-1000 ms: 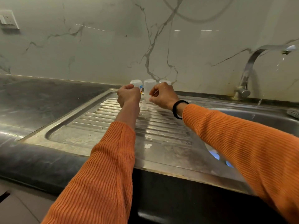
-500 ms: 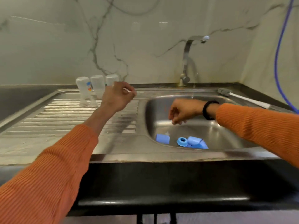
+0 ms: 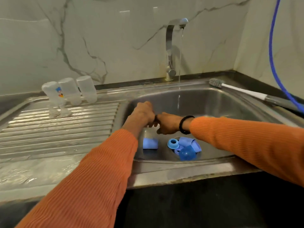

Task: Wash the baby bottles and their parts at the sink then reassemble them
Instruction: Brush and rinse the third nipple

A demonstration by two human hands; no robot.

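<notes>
Where hands [image 3: 154, 120] meet, fingers' contents blurred.

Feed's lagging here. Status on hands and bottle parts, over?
Left hand and right hand together over basin, grip unclear. Blue parts unwashed in sink; three bottles draining. Tap running, nothing blocking.

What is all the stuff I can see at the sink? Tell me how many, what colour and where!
baby bottles: three, clear, upside down at the back of the draining board.
teats: two, clear, on the draining board in front of the bottles.
blue bottle parts: a cluster of rings and caps, count unclear, on the sink bottom.
blue cap: one, lying apart, left of the cluster.
tap: one, silver, behind the sink, water running.
bottle brush: one, grey and white, on the sink's back right rim.
hose: one, blue, along the right wall.
left hand and right hand: meeting over the sink, orange sleeves; black wristband on the right.
</notes>
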